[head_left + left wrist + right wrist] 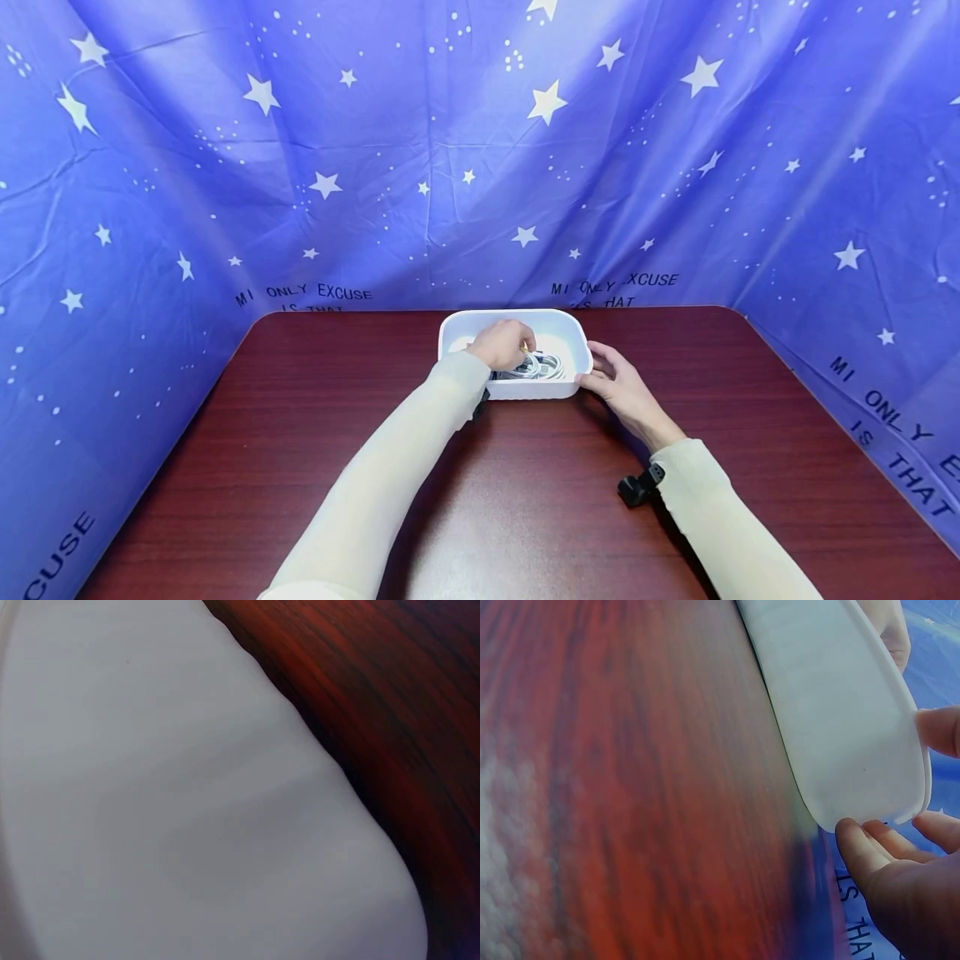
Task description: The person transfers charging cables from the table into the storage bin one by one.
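Observation:
A white plastic bin (459, 327) with rounded corners sits at the far side of the table. Coiled white cables (551, 367) lie inside it. My left hand (501, 343) reaches over the near rim into the bin, its curled fingers pinching at a cable; the fingertips are partly hidden. At the bin's right end, my right hand (626, 396) holds it, thumb at the near rim and fingers around the end wall. The right wrist view shows the thumb (939, 729) against the rim and fingertips (847, 832) at the lower edge. Only the bin's outer wall (187, 787) fills most of the left wrist view.
The dark red wood-grain table (525, 517) stretches from the bin toward me. A blue curtain (420, 125) with white stars and lettering hangs behind and along both sides. A black wrist camera (641, 486) is strapped at the right sleeve.

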Motion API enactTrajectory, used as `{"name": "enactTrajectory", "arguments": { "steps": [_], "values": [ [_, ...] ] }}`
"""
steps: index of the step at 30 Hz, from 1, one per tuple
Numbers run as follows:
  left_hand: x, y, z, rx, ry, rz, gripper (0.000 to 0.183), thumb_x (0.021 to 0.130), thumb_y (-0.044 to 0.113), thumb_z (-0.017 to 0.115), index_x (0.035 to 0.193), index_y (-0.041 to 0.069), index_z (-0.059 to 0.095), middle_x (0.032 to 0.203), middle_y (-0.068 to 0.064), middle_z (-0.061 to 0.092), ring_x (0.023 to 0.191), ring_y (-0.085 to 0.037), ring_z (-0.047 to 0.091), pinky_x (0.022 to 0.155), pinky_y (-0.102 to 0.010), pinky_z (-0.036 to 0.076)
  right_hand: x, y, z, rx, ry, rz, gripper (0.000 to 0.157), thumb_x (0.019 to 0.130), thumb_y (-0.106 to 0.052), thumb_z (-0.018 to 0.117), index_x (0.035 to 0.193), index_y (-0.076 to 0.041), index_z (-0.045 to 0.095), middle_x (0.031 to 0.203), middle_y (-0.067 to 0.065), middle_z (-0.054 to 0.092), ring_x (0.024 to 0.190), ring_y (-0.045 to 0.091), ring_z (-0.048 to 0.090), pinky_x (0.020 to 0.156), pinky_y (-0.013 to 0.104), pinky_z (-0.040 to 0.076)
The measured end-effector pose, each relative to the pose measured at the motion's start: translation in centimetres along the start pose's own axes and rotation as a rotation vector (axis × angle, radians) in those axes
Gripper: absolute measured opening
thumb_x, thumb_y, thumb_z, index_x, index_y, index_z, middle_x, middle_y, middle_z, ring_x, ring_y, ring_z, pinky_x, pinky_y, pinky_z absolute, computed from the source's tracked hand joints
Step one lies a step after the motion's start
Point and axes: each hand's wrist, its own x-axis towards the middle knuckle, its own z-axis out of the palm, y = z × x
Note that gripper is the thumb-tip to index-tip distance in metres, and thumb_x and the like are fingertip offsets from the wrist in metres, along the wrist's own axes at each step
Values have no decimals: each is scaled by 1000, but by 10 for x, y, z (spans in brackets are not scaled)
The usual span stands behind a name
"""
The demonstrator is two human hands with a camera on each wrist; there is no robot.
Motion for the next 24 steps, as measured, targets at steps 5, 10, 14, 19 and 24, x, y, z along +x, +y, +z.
{"name": "enactTrajectory", "arguments": {
  "steps": [5,10,14,19,24],
  "values": [
    [-1,0,-1,-4,-9,0,26,85,7,61,105,19,71,100,3,64,92,-12,56,81,-28,48,0,1,-1,-19,8,0,69,86,1,64,145,5,28,133,34,44,108,22,58,84,15,47],
    [-3,-1,-2,-8,-20,0,27,85,6,60,106,19,71,102,2,64,93,-12,56,82,-28,48,1,2,-1,-42,5,0,70,86,-2,65,145,5,28,133,34,44,106,22,59,83,15,47],
    [-4,-2,-2,-14,-11,6,28,83,5,59,106,18,71,104,0,64,95,-13,56,83,-29,48,1,2,-1,-41,7,6,69,86,-1,65,145,4,28,133,33,45,107,25,58,82,15,47],
    [-4,-6,-2,-9,9,16,26,82,7,62,104,18,72,106,0,66,99,-14,58,86,-29,48,1,2,-1,-45,11,8,69,86,-1,64,145,5,28,133,34,44,107,24,58,83,15,47],
    [-4,-10,-1,-7,33,20,25,81,9,64,103,17,72,105,0,67,98,-14,58,86,-29,47,-1,0,-1,-33,7,14,70,87,0,64,146,4,27,134,33,43,107,20,58,83,14,46]
  ]
}}
